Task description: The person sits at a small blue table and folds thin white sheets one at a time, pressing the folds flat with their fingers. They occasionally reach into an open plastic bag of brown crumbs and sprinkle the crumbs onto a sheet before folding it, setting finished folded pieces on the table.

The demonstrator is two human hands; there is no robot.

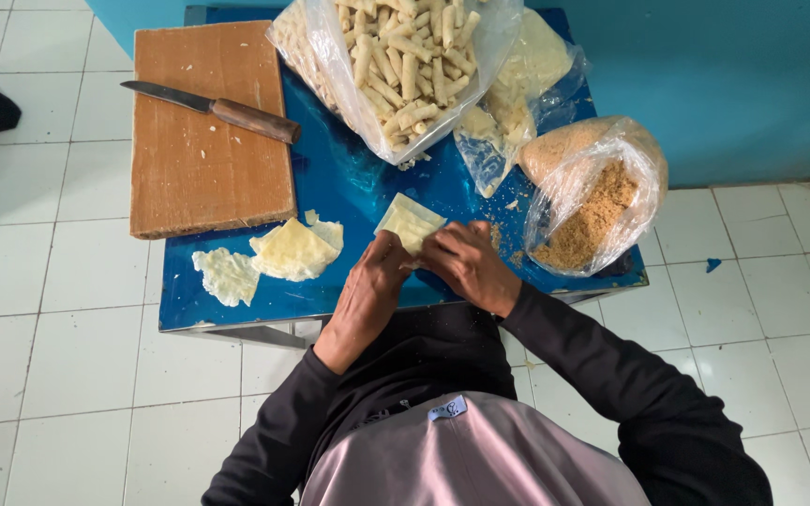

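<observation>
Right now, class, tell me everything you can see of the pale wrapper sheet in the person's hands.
The wrapper sheet is thin, pale yellow and roughly square, like soft dough. It lies flat on the blue table with its near edge under both hands. The left hand and the right hand pinch that edge with their fingers, seemingly folding or rolling it. Its far corners lie free.

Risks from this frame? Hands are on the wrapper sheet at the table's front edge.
1. The pale wrapper sheet is thin; pinched by both the left hand and right hand, it might tear.
2. The open bag of brown crumbs sits right beside the right hand; a nudge of the arm could tip or spill it.
3. The knife lies on the wooden board with its handle over the edge; reaching across could knock it.
</observation>
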